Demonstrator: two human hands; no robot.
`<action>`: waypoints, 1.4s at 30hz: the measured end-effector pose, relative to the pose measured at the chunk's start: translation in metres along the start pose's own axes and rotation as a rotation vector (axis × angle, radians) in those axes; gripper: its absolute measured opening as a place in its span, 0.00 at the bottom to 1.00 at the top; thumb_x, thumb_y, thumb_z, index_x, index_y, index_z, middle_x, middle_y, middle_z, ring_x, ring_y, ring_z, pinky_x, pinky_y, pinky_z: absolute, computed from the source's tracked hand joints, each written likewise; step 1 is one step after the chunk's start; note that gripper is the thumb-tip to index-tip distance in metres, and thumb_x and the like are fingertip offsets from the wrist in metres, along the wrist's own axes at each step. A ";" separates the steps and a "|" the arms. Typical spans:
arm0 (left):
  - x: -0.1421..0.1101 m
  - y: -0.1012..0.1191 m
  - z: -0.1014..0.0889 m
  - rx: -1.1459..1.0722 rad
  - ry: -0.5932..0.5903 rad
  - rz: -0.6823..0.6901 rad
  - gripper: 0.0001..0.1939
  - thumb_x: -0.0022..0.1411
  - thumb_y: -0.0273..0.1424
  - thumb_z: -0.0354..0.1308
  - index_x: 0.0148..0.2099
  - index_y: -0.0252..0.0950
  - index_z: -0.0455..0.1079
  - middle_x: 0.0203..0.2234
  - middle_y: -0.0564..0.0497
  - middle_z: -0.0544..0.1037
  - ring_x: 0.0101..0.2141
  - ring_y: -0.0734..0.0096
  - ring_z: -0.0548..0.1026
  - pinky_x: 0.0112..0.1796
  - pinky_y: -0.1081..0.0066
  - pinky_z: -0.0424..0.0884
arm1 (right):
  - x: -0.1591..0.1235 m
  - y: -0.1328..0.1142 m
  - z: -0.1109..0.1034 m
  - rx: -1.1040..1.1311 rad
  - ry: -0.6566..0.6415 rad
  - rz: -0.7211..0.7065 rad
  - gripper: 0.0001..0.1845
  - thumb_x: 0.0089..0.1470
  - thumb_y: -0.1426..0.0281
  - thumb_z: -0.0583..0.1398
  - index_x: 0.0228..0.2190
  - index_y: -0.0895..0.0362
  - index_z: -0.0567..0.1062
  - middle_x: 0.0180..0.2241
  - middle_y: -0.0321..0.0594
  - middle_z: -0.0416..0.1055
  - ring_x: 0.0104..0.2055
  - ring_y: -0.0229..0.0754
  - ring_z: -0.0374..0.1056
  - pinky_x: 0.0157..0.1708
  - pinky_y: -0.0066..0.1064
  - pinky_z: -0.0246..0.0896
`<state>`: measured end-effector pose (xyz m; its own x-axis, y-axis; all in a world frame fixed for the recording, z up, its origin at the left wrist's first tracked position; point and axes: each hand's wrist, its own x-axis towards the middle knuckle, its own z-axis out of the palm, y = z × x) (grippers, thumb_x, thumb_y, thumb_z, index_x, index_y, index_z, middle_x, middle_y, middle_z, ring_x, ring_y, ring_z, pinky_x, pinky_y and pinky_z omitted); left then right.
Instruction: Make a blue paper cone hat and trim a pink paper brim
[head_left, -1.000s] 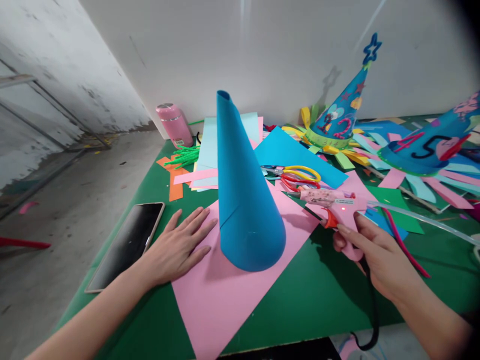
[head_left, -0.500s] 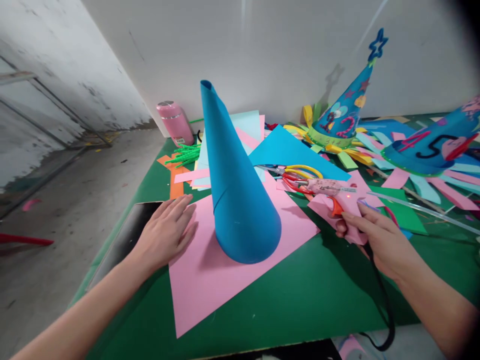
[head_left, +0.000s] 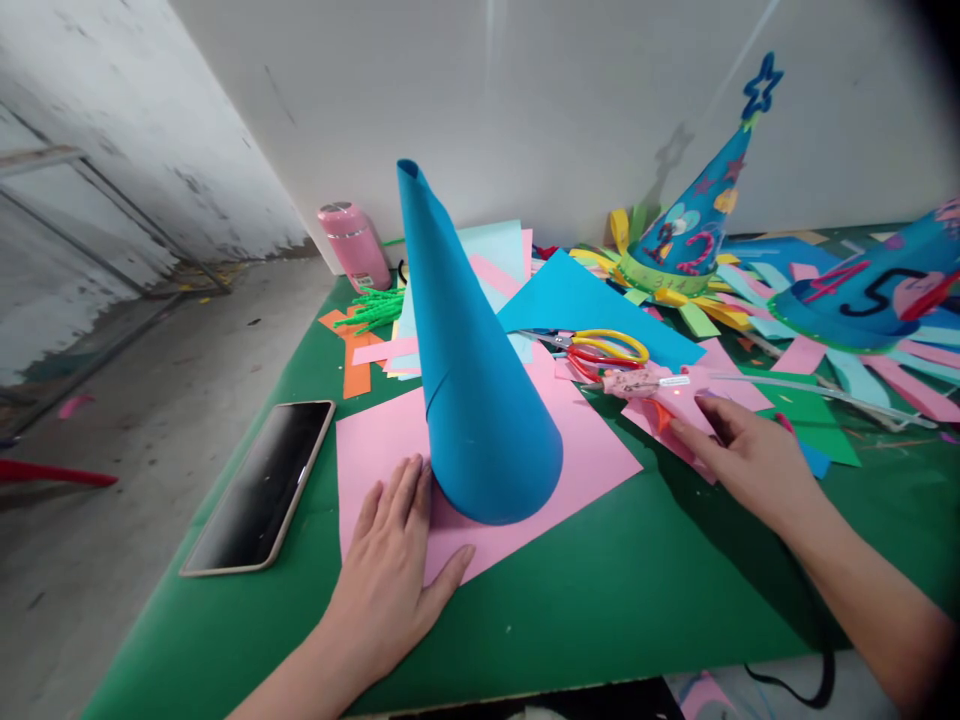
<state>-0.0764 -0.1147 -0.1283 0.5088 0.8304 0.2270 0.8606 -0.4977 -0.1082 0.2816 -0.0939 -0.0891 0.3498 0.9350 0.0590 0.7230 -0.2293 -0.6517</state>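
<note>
Left hand (head_left: pixel 394 570) rests flat and open on pink paper (head_left: pixel 480 470) beside an upright blue cone (head_left: pixel 472 380). Right hand (head_left: pixel 739 455) grips a glue gun (head_left: pixel 652 385) on the green surface (head_left: pixel 637 590).

Counted: one plain blue cone (head_left: pixel 480 400); two decorated party hats (head_left: pixel 694 235), the second (head_left: pixel 874 295) partly cut off; one phone (head_left: pixel 262 485); one pink bottle (head_left: pixel 352 245); apparently two pairs of scissors (head_left: pixel 604 350), overlapping; two hands (head_left: pixel 394 575).
</note>
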 end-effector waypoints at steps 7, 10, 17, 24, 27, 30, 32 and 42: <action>0.002 -0.009 -0.003 -0.005 -0.013 0.035 0.44 0.62 0.48 0.47 0.68 0.27 0.34 0.61 0.31 0.60 0.60 0.46 0.62 0.54 0.49 0.63 | -0.013 -0.009 0.003 -0.130 0.117 -0.125 0.24 0.53 0.56 0.58 0.45 0.59 0.70 0.47 0.54 0.69 0.48 0.56 0.66 0.47 0.46 0.60; 0.004 -0.009 -0.004 -0.009 -0.004 0.043 0.44 0.62 0.48 0.47 0.68 0.27 0.33 0.60 0.31 0.61 0.60 0.46 0.62 0.54 0.49 0.63 | -0.027 -0.031 0.019 0.088 0.015 -0.305 0.29 0.53 0.57 0.60 0.54 0.53 0.63 0.52 0.48 0.67 0.53 0.52 0.65 0.51 0.46 0.61; 0.006 -0.009 -0.006 -0.019 0.037 0.054 0.46 0.60 0.50 0.47 0.68 0.25 0.33 0.59 0.28 0.62 0.59 0.44 0.63 0.52 0.51 0.65 | -0.035 -0.071 0.062 0.171 -0.352 -0.417 0.67 0.36 0.45 0.66 0.64 0.50 0.33 0.68 0.51 0.38 0.67 0.59 0.40 0.60 0.60 0.46; 0.004 -0.013 -0.005 -0.016 -0.001 0.071 0.49 0.58 0.51 0.48 0.68 0.25 0.32 0.60 0.28 0.60 0.58 0.43 0.64 0.53 0.51 0.65 | -0.028 -0.074 0.078 0.214 -0.399 -0.416 0.70 0.35 0.49 0.69 0.65 0.53 0.32 0.67 0.54 0.42 0.67 0.57 0.44 0.60 0.56 0.47; 0.004 -0.013 -0.005 -0.024 -0.013 0.074 0.50 0.58 0.51 0.48 0.68 0.25 0.30 0.60 0.28 0.60 0.59 0.43 0.63 0.53 0.51 0.65 | -0.025 -0.075 0.077 0.197 -0.417 -0.405 0.70 0.35 0.49 0.69 0.65 0.56 0.33 0.66 0.57 0.42 0.67 0.60 0.43 0.60 0.57 0.47; 0.004 -0.013 -0.005 -0.030 -0.033 0.069 0.50 0.58 0.52 0.48 0.68 0.27 0.29 0.61 0.30 0.59 0.60 0.43 0.62 0.54 0.51 0.63 | -0.021 -0.075 0.076 0.190 -0.429 -0.433 0.68 0.36 0.50 0.68 0.65 0.57 0.36 0.66 0.57 0.43 0.67 0.60 0.43 0.60 0.58 0.46; 0.004 -0.014 -0.005 -0.038 -0.051 0.064 0.50 0.58 0.52 0.48 0.68 0.28 0.28 0.61 0.30 0.59 0.60 0.44 0.61 0.54 0.51 0.62 | -0.019 -0.075 0.075 0.187 -0.431 -0.463 0.66 0.37 0.50 0.68 0.65 0.56 0.37 0.66 0.56 0.43 0.67 0.60 0.43 0.60 0.58 0.46; 0.002 -0.015 -0.007 -0.034 -0.057 0.083 0.49 0.58 0.52 0.48 0.68 0.28 0.31 0.61 0.31 0.60 0.60 0.44 0.61 0.54 0.50 0.62 | -0.010 -0.068 0.069 0.113 -0.439 -0.543 0.62 0.40 0.50 0.66 0.65 0.54 0.39 0.66 0.56 0.46 0.65 0.64 0.47 0.57 0.61 0.49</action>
<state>-0.0889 -0.1073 -0.1190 0.5798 0.7983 0.1630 0.8145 -0.5730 -0.0909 0.1878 -0.0687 -0.0972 -0.3325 0.9374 0.1037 0.6524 0.3080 -0.6925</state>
